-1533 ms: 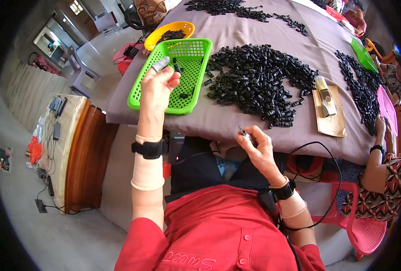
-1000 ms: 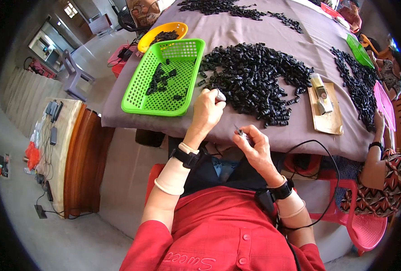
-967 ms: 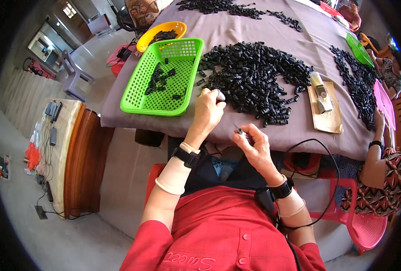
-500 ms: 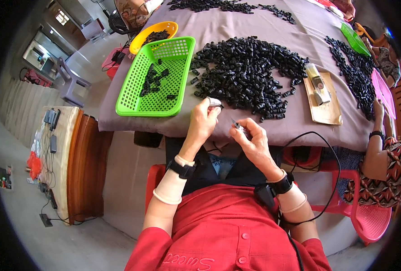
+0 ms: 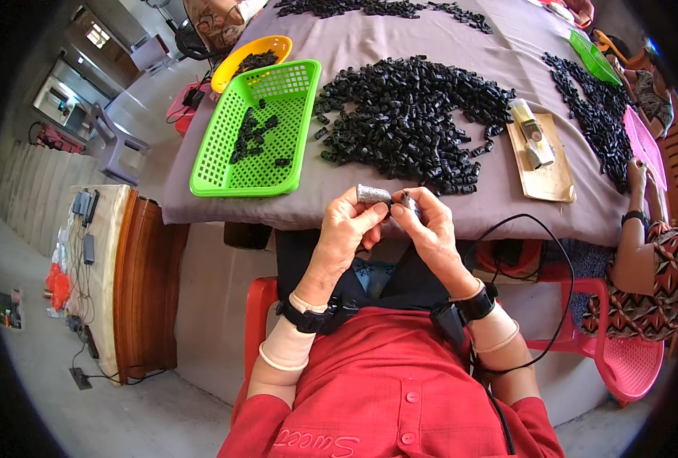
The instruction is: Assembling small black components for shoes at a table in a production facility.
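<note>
My two hands meet in front of the table's near edge. Pinched in my left hand is a small black part, mostly hidden by the fingers. A greyish-white cover wraps the left index finger. My right hand is closed on a small pointed blade, whose tip the fingers now largely hide; a grey wrapping shows at its fingertip. Just beyond my hands lies a big heap of similar black parts. To the left stands a green perforated basket with several black parts in it.
An orange bowl of black pieces sits behind the basket. Cardboard with a clear bottle-like container lies right of the heap. Another person's arm rests by a second heap. A black cable loops beside my right arm.
My hands have come together from apart. The left turned inward and slightly down, bringing the black part to the blade in my right hand. The view shifted slightly.
</note>
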`<state>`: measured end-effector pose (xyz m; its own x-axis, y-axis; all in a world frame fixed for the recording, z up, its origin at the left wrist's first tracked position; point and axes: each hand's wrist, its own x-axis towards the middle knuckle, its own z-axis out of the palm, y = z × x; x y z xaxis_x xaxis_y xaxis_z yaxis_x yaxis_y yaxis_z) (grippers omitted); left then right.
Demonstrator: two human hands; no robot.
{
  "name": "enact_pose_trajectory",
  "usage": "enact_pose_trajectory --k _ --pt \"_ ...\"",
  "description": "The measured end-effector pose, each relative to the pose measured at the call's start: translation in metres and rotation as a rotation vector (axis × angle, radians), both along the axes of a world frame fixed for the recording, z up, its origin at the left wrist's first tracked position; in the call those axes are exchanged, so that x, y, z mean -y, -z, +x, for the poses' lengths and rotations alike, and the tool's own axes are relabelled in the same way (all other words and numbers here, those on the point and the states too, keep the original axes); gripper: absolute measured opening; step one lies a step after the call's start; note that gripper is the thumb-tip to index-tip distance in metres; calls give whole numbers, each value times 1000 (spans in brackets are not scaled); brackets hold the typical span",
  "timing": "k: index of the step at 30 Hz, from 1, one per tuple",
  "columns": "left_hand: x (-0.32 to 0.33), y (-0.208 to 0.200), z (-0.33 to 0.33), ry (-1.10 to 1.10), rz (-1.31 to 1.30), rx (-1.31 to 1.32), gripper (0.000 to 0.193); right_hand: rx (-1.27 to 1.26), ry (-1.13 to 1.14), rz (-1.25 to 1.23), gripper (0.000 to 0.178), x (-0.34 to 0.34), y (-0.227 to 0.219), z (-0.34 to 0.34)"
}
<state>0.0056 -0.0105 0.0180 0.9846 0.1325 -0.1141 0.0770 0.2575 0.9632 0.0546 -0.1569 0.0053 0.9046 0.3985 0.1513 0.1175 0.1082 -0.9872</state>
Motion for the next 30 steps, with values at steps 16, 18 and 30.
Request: enact_pose_trajectory --k 16,18,30 --pt "2 1 -5 -3 -213 38 23 -116 -95 87 14 3 -1 3" --pt "1 -2 -6 -5 -201 22 21 -126 -110 97 15 3 -1 2" --pt "-2 -1 -7 18 -298 -57 13 -77 -175 153 22 1 -1 1"
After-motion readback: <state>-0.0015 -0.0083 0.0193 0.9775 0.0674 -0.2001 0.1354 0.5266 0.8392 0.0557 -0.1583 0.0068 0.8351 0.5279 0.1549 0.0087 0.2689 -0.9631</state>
